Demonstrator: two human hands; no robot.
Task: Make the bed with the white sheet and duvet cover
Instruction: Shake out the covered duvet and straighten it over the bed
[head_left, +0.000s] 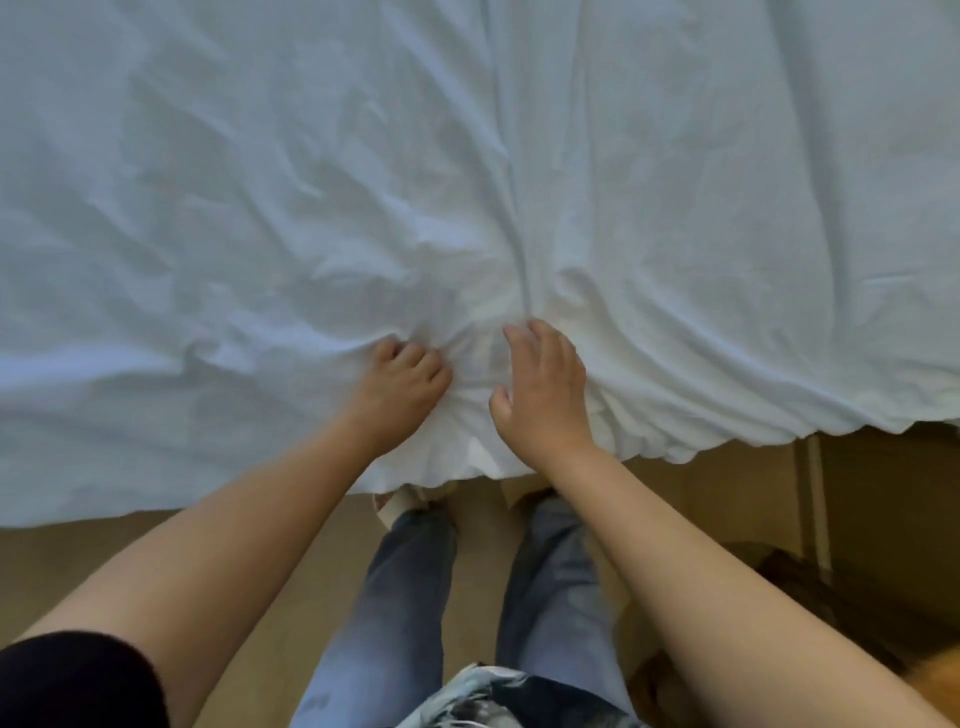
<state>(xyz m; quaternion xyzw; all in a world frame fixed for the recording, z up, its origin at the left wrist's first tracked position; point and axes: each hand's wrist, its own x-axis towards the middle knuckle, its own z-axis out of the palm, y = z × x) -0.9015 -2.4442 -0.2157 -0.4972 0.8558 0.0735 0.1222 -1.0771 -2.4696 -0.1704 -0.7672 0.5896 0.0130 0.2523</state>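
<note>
At the lower left a black sleeve (78, 680) covers the upper arm, and the bare forearm reaches up and inward to the left hand (402, 387). That hand lies knuckles-up on the white bedding (467, 156), its fingers (415, 358) curled tightly into a bunch of the cloth. Creases fan out from the grip towards the upper left. Whether this cloth is the sheet or the duvet cover cannot be told.

The bedding spreads over the whole upper part of the view, wrinkled. Its near edge hangs over the side of the bed just in front of the person, and one long fold runs up from between the two hands.

Below the hands, legs in blue jeans (395, 597) stand on a tan floor (249, 545), with a pale slipper (400, 501) partly under the hanging edge.

Just right of the left hand, not touching it, the right hand (543, 387) rests palm-down on the bedding. Its fingers (545, 338) are loosely extended and slightly spread, the thumb is out to the side, and it holds no cloth.

Farther right, the scalloped hem (779, 441) hangs over the floor.
</note>
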